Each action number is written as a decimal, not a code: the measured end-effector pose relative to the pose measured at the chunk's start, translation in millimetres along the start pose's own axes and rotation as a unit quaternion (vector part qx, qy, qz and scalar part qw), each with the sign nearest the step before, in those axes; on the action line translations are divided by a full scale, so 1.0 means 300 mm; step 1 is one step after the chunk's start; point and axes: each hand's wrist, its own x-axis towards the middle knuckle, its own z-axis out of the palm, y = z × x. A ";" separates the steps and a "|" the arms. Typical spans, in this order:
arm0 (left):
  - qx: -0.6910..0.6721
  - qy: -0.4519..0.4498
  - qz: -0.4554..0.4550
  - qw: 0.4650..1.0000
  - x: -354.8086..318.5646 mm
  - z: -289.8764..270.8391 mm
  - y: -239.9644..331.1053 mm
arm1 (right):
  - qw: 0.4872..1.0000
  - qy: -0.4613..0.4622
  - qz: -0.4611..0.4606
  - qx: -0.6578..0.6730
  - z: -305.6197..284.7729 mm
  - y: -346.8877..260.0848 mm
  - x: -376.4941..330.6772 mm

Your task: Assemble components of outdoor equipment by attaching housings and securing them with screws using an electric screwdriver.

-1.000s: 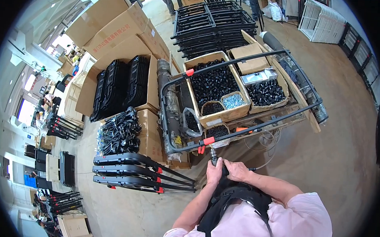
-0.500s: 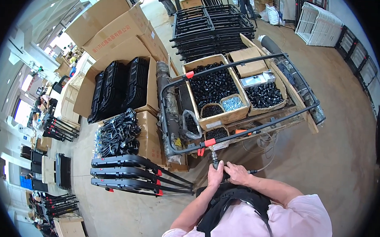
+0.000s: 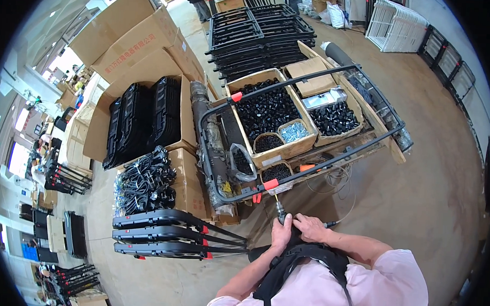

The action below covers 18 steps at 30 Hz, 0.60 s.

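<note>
A dark air screwdriver (image 3: 281,212) with a slim bit points away from me, its tip close below a red clip (image 3: 270,184) on the near bar of a black tubular frame (image 3: 332,163). My left hand (image 3: 281,235) is closed around the tool's front part. Beside it, my right hand (image 3: 310,228) is closed on the tool's rear, where a thin air hose (image 3: 354,199) connects. The grip itself is mostly hidden by my hands. The frame lies across a bench of parts boxes; small red tabs (image 3: 256,198) hang under its near bar.
An open box holds black plastic caps (image 3: 269,107), with blue-silver screws (image 3: 294,132) in a small tray. Black cables (image 3: 145,181) and long black panels (image 3: 143,113) fill cartons at left. Frames with black housings (image 3: 156,234) stand at near left; more frames (image 3: 261,39) are stacked behind.
The whole scene has shifted left in the picture as my head turned slightly. The screwdriver's bit sits a little further back from the red clip. Both hands keep their hold.
</note>
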 end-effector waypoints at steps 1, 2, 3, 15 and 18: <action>0.002 -0.015 -0.005 1.000 -0.005 0.002 -0.010 | 1.000 -0.015 0.006 0.009 -0.005 -0.001 -0.021; 0.005 -0.022 -0.002 1.000 -0.001 0.004 -0.015 | 0.999 -0.028 0.012 0.017 -0.020 -0.001 -0.036; 0.029 -0.063 0.000 0.998 0.001 0.006 -0.020 | 0.999 -0.025 0.021 0.016 -0.029 0.007 -0.059; 0.128 -0.250 0.322 0.904 0.137 0.081 0.501 | 0.883 0.178 0.432 0.049 -0.263 0.426 -0.299; 0.139 -0.217 0.394 0.882 0.243 0.175 0.666 | 0.857 0.215 0.465 0.052 -0.344 0.658 -0.274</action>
